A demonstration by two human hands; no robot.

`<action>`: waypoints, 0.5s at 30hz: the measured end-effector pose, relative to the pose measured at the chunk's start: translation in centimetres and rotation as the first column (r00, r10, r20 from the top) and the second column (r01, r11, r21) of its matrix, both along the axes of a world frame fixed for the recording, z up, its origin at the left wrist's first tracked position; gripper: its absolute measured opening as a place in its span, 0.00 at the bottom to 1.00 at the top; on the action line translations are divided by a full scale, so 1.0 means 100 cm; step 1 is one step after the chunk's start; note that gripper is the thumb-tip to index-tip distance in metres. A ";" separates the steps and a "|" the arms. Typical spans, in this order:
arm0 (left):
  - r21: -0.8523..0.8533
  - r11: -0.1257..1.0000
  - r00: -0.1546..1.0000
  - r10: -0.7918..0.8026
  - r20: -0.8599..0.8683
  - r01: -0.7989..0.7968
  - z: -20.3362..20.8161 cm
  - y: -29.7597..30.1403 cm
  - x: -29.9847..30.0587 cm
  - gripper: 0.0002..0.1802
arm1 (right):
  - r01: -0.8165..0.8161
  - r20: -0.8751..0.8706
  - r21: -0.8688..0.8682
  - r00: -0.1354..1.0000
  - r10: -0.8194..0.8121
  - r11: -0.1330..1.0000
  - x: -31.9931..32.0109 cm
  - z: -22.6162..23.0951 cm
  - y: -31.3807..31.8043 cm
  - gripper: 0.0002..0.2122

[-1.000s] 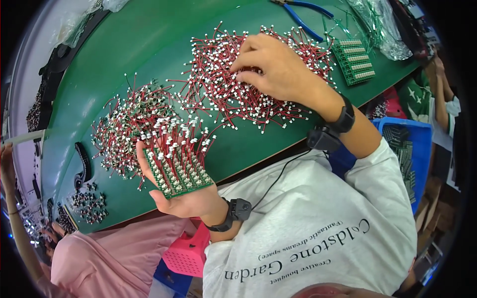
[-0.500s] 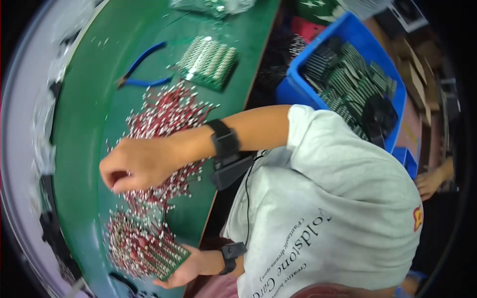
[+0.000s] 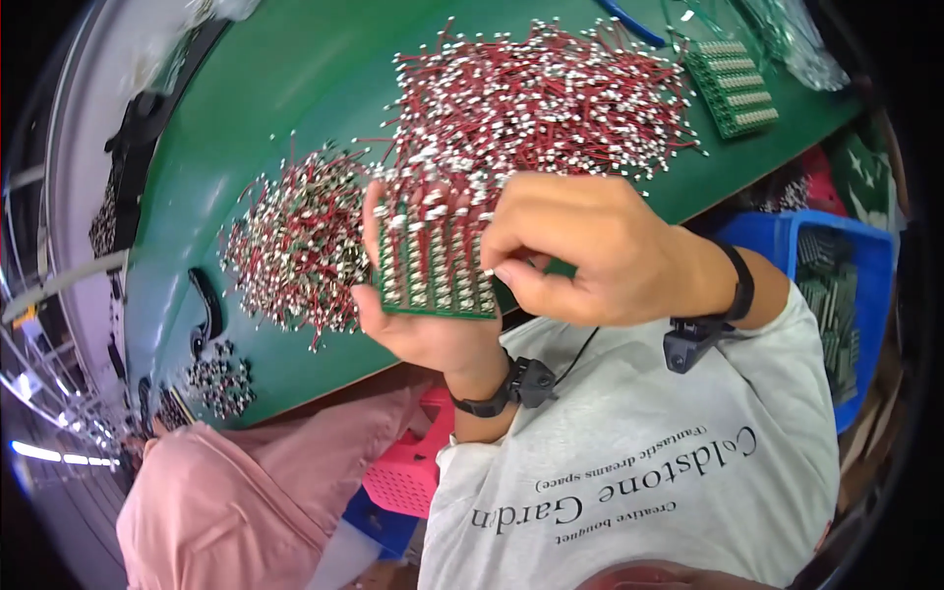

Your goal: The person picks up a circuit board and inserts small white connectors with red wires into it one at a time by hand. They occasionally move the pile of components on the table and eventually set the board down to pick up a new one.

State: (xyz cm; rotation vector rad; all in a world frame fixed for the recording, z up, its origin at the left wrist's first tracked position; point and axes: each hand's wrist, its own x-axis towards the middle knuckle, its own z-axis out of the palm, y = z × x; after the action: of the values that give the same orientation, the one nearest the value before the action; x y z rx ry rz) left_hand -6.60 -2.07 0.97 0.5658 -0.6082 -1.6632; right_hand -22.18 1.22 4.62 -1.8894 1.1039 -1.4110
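Note:
My left hand (image 3: 433, 339) grips a green circuit board panel (image 3: 438, 311) from beneath, its thumb along one edge and fingers showing behind the other side. Rows of small white connectors line the panel, and red wires with white plugs stand up from its far part. At the panel's right edge, my right hand (image 3: 590, 246) is closed in a pinch; whatever its fingertips hold is too small to make out. Behind the panel spreads a large heap of red wires with white plugs (image 3: 551, 98). A second wire heap (image 3: 295, 241) lies to the left.
Another panel (image 3: 733, 88) lies at the far right, near blue-handled pliers (image 3: 629, 22) and clear plastic bags (image 3: 801, 49). A blue bin (image 3: 870, 295) with more boards stands right of the table. Small parts (image 3: 218, 382) and a black curved tool (image 3: 206, 305) sit on the left. Beside me sits a person in pink (image 3: 236, 501).
The view has turned. My right hand has moved from above the large wire heap to the panel's edge. My left hand still holds the panel, now close beside the right hand.

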 end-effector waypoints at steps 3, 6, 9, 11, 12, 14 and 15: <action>-0.016 1.000 0.999 0.010 0.041 -0.009 0.002 0.010 0.004 0.45 | -0.002 -0.068 -0.024 0.998 0.001 1.000 0.014 -0.004 0.005 0.08; -0.028 0.999 0.999 0.038 0.037 -0.037 0.001 0.012 0.006 0.45 | 0.037 -0.093 -0.104 0.995 -0.047 0.994 0.025 0.001 0.007 0.09; -0.019 0.999 0.998 0.039 0.052 -0.039 0.005 0.013 0.007 0.45 | 0.057 -0.114 -0.145 0.991 -0.074 0.988 0.034 0.008 0.007 0.09; -0.044 0.998 0.996 0.055 0.072 -0.052 0.005 0.015 0.005 0.47 | 0.096 -0.132 -0.156 0.984 -0.117 0.983 0.038 0.006 0.005 0.08; -0.041 0.996 0.990 0.079 0.119 -0.075 0.007 0.016 0.003 0.48 | 0.095 -0.133 -0.155 0.984 -0.116 0.983 0.040 0.004 0.004 0.08; -0.048 0.996 0.987 0.083 0.140 -0.077 0.008 0.018 0.000 0.48 | 0.097 -0.135 -0.111 0.984 -0.112 0.989 0.041 0.002 0.002 0.07; -0.057 0.995 0.983 0.087 0.162 -0.078 0.009 0.018 0.000 0.49 | 0.096 -0.137 -0.110 0.984 -0.110 0.989 0.041 0.002 0.002 0.07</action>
State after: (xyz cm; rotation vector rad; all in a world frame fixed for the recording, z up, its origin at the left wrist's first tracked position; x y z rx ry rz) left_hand -6.59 -0.28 1.84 0.6872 -0.7351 -1.5288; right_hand -18.07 1.40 4.80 -2.0597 1.2339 -1.4322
